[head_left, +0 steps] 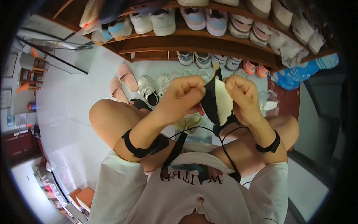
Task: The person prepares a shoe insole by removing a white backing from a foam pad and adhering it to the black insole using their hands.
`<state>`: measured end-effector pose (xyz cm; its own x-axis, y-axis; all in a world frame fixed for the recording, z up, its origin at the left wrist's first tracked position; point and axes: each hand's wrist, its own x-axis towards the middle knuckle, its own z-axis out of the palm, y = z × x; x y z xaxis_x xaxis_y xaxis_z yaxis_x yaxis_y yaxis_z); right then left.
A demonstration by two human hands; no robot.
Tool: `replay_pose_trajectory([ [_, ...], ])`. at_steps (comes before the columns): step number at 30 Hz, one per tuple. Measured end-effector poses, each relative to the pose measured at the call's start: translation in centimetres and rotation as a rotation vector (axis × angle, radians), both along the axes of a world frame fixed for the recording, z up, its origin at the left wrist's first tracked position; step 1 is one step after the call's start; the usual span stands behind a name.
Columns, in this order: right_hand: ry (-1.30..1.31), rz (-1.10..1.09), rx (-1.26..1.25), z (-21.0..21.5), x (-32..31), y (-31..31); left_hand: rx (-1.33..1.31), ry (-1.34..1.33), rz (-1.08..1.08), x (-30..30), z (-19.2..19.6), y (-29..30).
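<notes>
Between my two hands, above my lap, is a thin, curved piece that looks like an insole (224,102), black on one face and cream on the other. My left hand (181,97) pinches its black side with curled fingers. On the other edge, by the cream face, my right hand (243,98) grips with thumb and fingers. The piece is bent and tilted, and its narrow tip points up toward the shelf. Under my left wrist, a pale beige shoe (192,122) rests low between my legs, partly hidden by cables and my arm.
A wooden shoe rack (186,42) with several pairs of sneakers stands ahead. White sneakers (148,89) and pink slippers (128,76) lie on the tiled floor. A blue plastic bag (305,72) sits at the right. Black cables (225,149) run across my lap from the wrist straps.
</notes>
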<state>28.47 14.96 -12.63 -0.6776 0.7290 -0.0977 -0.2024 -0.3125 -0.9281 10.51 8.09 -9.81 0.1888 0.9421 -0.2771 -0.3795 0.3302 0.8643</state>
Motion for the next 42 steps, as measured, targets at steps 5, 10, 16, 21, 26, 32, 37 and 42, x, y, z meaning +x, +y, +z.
replay_pose_trajectory([
  [5, 0.052, -0.070, 0.049, -0.4, 0.4, 0.2, 0.001, 0.004, -0.008, 0.3, 0.1, 0.5],
  [10, 0.032, 0.075, -0.131, 0.5, 0.9, 0.4, 0.177, 0.268, 0.050, 1.1, -1.1, 0.1],
  [16, 0.097, 0.079, -0.556, 0.2, -0.3, -0.8, 0.233, 0.323, 0.044, 0.8, -1.2, 0.5],
  [21, 0.293, 0.227, -0.366, -0.9, 0.4, 0.2, 0.207, 0.346, 0.085, 0.2, -1.2, 0.7],
  [26, -0.279, 0.217, 0.421, 0.1, 0.2, -0.8, 0.235, 0.465, 0.098, 0.3, -1.3, 0.8],
  [32, -0.259, 0.051, 0.531, 0.4, -0.6, -1.4, 0.192, 0.292, 0.123, 1.2, -2.4, 0.9],
  [37, -0.246, -0.042, 0.667, 0.4, -0.9, -1.6, 0.218, 0.135, 0.135, 1.6, -4.0, 0.6],
  [42, -0.270, -0.051, 0.544, -0.8, -0.7, -1.4, 0.436, 0.750, 0.051, 1.8, -3.0, 0.0],
])
